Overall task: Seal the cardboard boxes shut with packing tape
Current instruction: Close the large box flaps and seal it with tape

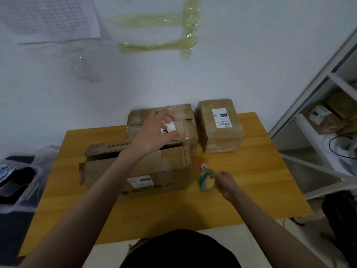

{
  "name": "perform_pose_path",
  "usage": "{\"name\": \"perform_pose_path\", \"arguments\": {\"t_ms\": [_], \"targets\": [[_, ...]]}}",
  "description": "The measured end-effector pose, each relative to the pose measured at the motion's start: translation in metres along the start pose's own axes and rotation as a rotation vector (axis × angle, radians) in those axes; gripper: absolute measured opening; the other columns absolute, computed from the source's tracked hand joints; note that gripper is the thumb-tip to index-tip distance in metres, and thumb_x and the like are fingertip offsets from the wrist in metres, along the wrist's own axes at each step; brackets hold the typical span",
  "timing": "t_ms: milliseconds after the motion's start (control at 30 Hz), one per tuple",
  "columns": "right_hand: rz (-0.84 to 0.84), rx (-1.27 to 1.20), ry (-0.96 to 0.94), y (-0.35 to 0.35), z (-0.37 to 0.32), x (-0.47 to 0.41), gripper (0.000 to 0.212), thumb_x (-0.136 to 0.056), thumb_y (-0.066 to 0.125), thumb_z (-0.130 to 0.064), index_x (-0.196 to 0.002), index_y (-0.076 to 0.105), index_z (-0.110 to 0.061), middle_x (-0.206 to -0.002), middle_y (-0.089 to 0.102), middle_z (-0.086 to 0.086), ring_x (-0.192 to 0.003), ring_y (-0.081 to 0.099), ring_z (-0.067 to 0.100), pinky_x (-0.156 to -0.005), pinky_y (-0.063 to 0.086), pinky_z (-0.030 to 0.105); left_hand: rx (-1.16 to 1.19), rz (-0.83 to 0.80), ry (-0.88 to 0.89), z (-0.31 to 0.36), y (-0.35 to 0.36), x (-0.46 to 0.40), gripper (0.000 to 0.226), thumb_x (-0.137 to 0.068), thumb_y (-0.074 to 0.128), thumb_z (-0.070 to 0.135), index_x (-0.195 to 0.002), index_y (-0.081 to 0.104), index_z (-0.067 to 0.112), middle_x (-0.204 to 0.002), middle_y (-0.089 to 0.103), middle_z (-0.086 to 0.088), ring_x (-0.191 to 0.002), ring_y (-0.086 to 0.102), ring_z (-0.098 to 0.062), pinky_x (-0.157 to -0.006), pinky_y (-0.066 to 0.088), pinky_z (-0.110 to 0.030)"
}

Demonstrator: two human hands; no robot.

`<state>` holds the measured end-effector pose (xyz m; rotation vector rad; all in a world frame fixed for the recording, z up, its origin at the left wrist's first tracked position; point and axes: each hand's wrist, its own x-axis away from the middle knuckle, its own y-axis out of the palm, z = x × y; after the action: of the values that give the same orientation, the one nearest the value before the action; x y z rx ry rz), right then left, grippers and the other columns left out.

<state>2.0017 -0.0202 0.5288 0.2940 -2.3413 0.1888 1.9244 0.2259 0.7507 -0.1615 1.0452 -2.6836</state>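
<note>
Wooden table (pixel 251 171) | left hand (pixel 154 132) spread above box (pixel 139 171) | right hand (pixel 226 182) grips tape roll (pixel 205 180)

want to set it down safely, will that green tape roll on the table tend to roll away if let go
Likely yes: the tape roll stands on its edge on the smooth table, steadied by the right hand. It looks thin and probably light, so a nudge could roll or topple it. Laid flat, it should stay.

The table (pixel 251 190) is a warm yellow-orange wood grain. All three cardboard boxes are plain brown: the big open box (pixel 146 171), the one behind it (pixel 185 113), and the small box (pixel 220 126), each with a white label printed in black. The tape roll (pixel 205 180) shows a green core. Yellowish tape strips (pixel 154 46) streak the white wall (pixel 251 64).
</note>
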Motion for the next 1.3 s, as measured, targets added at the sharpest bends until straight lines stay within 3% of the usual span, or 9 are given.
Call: {"name": "perform_pose_path", "arguments": {"t_ms": [100,167,267,433,633,767,933,1033,1300], "targets": [[0.077,0.084,0.104,0.002,0.027,-0.016,0.014,-0.083,0.068,0.003,-0.077,0.058,-0.005,-0.073,0.043,0.006,-0.063,0.04,0.02,-0.053,0.032,0.033,0.137,-0.035,-0.033,-0.007,-0.009,0.017,0.03,-0.09,0.075,0.03,-0.116,0.059,0.029,-0.125,0.055,0.008,-0.105,0.064,-0.009,-0.085,0.054,-0.023],[0.084,0.1,0.124,0.005,0.039,-0.025,0.005,-0.087,0.065,0.004,-0.089,0.063,0.0,-0.079,0.051,0.011,-0.064,0.045,0.02,-0.055,0.036,0.031,0.174,-0.042,-0.035,-0.011,-0.014,0.026,0.029,-0.091,0.073,0.024,-0.116,0.059,0.029,-0.121,0.057,0.01,-0.102,0.067,-0.01,-0.089,0.059,-0.03],[0.088,0.108,0.101,0.01,0.055,-0.044,0.041,-0.088,0.07,-0.001,-0.126,0.058,0.007,-0.107,0.062,0.018,-0.087,0.061,0.031,-0.064,0.048,0.035,0.222,-0.039,-0.035,-0.018,-0.019,0.037,0.025,-0.093,0.069,0.016,-0.114,0.059,0.026,-0.117,0.056,0.007,-0.099,0.069,-0.012,-0.089,0.061,-0.036],[0.161,0.167,0.138,0.012,0.05,-0.039,0.068,-0.092,0.069,-0.009,-0.149,0.032,0.001,-0.143,0.044,0.027,-0.125,0.049,0.042,-0.089,0.046,0.046,0.268,-0.051,-0.044,-0.024,-0.02,0.048,0.022,-0.096,0.064,0.011,-0.116,0.058,0.019,-0.123,0.057,0.005,-0.107,0.066,-0.013,-0.091,0.058,-0.031],[0.538,0.091,-0.371,0.03,-0.01,-0.003,0.032,-0.09,0.061,-0.002,-0.122,0.053,-0.002,-0.123,0.051,0.018,-0.105,0.056,0.03,-0.093,0.048,0.052,0.387,-0.058,-0.041,-0.028,-0.012,0.05,0.026,-0.096,0.065,0.01,-0.117,0.059,0.025,-0.134,0.055,-0.003,-0.112,0.065,-0.023,-0.094,0.057,-0.035],[0.103,-0.066,-0.573,0.054,-0.071,0.057,0.01,-0.1,0.053,-0.009,-0.101,0.062,-0.005,-0.087,0.06,0.007,-0.075,0.057,0.012,-0.07,0.05,0.031,0.471,-0.048,-0.039,-0.02,-0.002,0.047,0.03,-0.095,0.067,0.012,-0.122,0.058,0.021,-0.129,0.063,0.003,-0.114,0.064,-0.019,-0.098,0.054,-0.033],[-0.52,-0.3,-0.37,0.076,-0.109,0.11,0.04,-0.103,0.05,-0.033,-0.127,0.06,-0.003,-0.121,0.068,0.02,-0.112,0.067,0.029,-0.1,0.053,0.039,0.507,-0.035,-0.037,-0.012,0.005,0.04,0.027,-0.1,0.06,0.013,-0.125,0.056,0.02,-0.122,0.068,0.004,-0.107,0.068,-0.021,-0.096,0.054,-0.043],[-0.618,-0.458,-0.273,0.077,-0.114,0.119,0.057,-0.096,0.054,-0.045,-0.131,0.057,0.0,-0.126,0.066,0.021,-0.119,0.064,0.029,-0.101,0.052,0.036,0.517,-0.031,-0.026,-0.014,0.007,0.038,0.027,-0.101,0.057,0.01,-0.127,0.055,0.018,-0.121,0.068,0.002,-0.108,0.067,-0.022,-0.094,0.055,-0.043],[-0.597,-0.494,-0.169,0.078,-0.118,0.115,0.014,-0.092,0.068,-0.012,-0.104,0.071,-0.005,-0.098,0.072,0.011,-0.097,0.069,0.021,-0.083,0.059,0.028,0.516,-0.058,-0.022,-0.016,0.013,0.038,0.029,-0.097,0.062,0.013,-0.125,0.056,0.019,-0.122,0.067,0.001,-0.11,0.065,-0.022,-0.093,0.052,-0.035]]}}
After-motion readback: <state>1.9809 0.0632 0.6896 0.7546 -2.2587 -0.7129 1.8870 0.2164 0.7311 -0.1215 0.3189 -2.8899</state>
